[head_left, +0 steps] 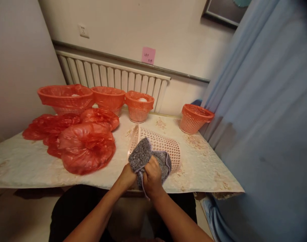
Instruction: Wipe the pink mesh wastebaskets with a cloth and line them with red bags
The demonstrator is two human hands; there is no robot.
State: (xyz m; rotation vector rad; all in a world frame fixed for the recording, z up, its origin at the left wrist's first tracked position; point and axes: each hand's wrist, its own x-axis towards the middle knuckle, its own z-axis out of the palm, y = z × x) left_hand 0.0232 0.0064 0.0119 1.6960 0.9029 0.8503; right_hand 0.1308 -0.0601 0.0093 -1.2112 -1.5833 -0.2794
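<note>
A grey cloth [140,155] with a pale purple edge is bunched up between my two hands. My right hand [152,174] is closed round its middle, the fingers curled into a fist. Beside it, my left hand [127,175] grips the cloth from the left, its fingers mostly covered by a fold. Just behind the cloth a pale pink plastic basket [166,144] with a perforated wall lies on its side, its mouth facing left. The cloth overlaps the basket in view; whether they touch I cannot tell.
Crumpled red plastic bags [86,148] lie at the left of the table [204,174], which has a floral cover. Behind them, several baskets with red liners, one a small basket [139,114], stand by the radiator [113,74]. Another lined basket [193,122] stands near the blue curtain [256,117].
</note>
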